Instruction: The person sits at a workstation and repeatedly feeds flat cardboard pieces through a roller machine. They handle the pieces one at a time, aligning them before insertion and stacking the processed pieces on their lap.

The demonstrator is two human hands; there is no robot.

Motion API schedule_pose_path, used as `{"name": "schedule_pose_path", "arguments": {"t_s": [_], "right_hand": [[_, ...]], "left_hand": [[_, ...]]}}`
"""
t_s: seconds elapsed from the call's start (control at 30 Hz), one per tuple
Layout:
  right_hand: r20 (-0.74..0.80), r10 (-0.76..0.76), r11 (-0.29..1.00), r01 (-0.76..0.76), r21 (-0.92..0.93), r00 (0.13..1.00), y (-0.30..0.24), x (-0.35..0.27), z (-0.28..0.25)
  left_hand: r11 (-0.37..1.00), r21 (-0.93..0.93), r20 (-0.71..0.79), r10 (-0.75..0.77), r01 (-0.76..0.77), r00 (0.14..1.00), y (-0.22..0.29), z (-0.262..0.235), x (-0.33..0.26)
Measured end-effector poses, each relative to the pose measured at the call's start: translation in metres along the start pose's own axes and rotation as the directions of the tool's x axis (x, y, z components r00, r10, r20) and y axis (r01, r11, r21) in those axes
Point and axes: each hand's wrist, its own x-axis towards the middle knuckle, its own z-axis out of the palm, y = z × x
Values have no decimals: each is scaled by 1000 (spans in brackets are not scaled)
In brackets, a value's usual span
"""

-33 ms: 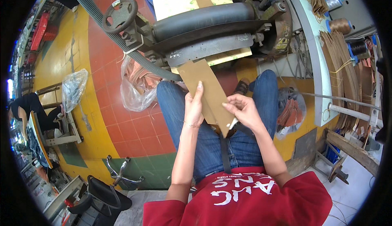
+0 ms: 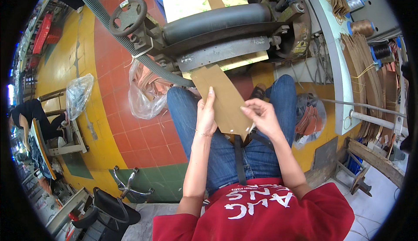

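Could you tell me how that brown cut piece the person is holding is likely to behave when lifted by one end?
The brown piece looks thin and flat, so it is probably light. It spans from the roller machine to the lap without visible sagging, so likely semi-stiff. The left hand and right hand both steady it, hinting it may flex.

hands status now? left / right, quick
Left hand: fingers flat along the left edge of the brown cut piece, holding it.
Right hand: fingertips pinching the same piece's right edge.

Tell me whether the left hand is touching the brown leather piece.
Touching. The head view shows the left hand laid flat along the left edge of the brown leather piece, fingers overlapping its surface with no gap visible.
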Motion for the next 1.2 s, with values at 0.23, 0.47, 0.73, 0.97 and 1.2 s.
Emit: {"name": "schedule_pose_path", "arguments": {"t_s": [0.23, 0.47, 0.73, 0.97, 1.2], "right_hand": [[-101, 144, 985, -133, 110, 984, -26, 15, -32], [-134, 13, 998, -5, 60, 991, -24, 24, -36], [-59, 318, 710, -197, 676, 946, 18, 64, -33], [-28, 307, 451, -119, 885, 951, 24, 88, -16], [-183, 451, 680, -203, 705, 874, 7, 109, 14]], "left_hand": [[980, -182, 124, -54, 76, 991, 8, -3, -2], [981, -179, 155, -43, 71, 987, 10, -6, -3], [983, -180, 145, -21, 47, 989, 7, -9, -5], [960, -255, 191, -70, 118, 979, 4, -11, -4], [990, -142, 204, 10, 19, 979, 10, 9, -7]]}}
